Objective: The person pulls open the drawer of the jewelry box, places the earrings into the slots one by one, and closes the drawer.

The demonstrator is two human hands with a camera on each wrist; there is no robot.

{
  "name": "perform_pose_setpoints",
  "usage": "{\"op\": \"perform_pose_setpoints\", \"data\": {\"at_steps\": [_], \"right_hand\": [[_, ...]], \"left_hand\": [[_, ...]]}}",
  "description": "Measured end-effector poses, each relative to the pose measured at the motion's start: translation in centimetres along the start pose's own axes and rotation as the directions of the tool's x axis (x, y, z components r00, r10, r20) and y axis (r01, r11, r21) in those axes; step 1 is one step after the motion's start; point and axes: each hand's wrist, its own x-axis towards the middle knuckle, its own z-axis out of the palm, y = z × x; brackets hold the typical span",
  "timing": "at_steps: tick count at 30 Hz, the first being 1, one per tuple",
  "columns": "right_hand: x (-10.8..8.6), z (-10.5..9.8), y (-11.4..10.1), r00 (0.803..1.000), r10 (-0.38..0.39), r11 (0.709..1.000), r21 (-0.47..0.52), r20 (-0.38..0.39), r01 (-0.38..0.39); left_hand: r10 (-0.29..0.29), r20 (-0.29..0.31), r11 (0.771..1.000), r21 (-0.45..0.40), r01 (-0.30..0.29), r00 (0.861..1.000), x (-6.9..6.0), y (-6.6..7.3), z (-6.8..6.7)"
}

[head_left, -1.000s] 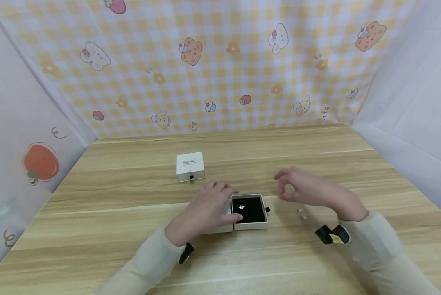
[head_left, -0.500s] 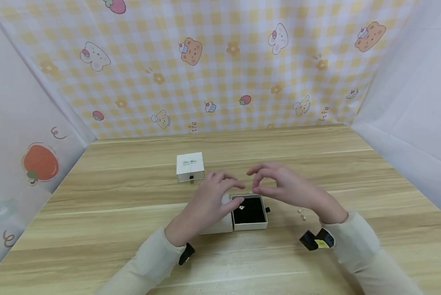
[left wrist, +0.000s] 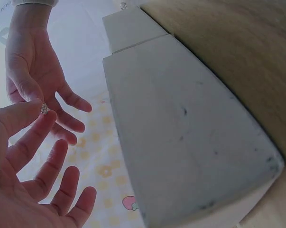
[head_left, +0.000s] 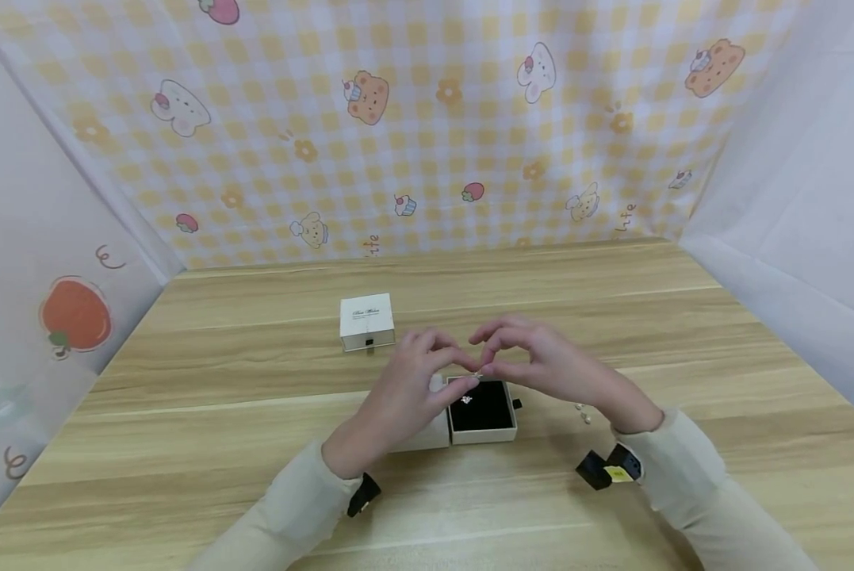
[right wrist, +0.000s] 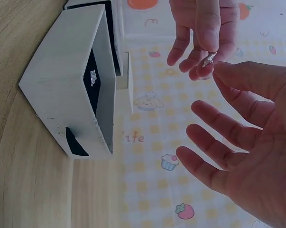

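Observation:
A small sparkling stud earring is between my two hands, above the back edge of an opened drawer box. My left hand holds it between thumb and forefinger. From the other side, my right hand pinches it with thumb and forefinger, the other fingers spread in the right wrist view. A matching stud sits in the black foam pad of the drawer. The white box sleeve adjoins the drawer and lies partly under my left hand.
Behind the left hand, a second white gift box stands closed on the wooden table. Several small jewellery pieces lie to the right of the drawer. A patterned cloth hangs at the back.
My right hand has moved left with the earring to meet my left hand. The left hand has lifted off the drawer's edge, and its thumb and forefinger have closed on the earring.

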Motion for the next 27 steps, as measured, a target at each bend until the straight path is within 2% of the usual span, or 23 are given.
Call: {"op": "perform_pose_setpoints", "data": {"at_steps": [11,21,27], "right_hand": [[0.01,0.29,0.10,1.000,0.001,1.000,0.019,0.008,-0.001],[0.06,0.51,0.10,1.000,-0.003,1.000,0.004,0.001,0.003],[0.07,0.70,0.02,1.000,0.010,1.000,0.010,-0.010,-0.010]], "left_hand": [[0.032,-0.008,1.000,0.002,-0.032,0.999,-0.06,-0.09,0.07],[0.000,0.028,0.999,-0.034,0.001,1.000,-0.12,0.11,0.15],[0.000,0.041,0.999,-0.045,0.002,0.999,-0.13,0.04,0.26]]}}
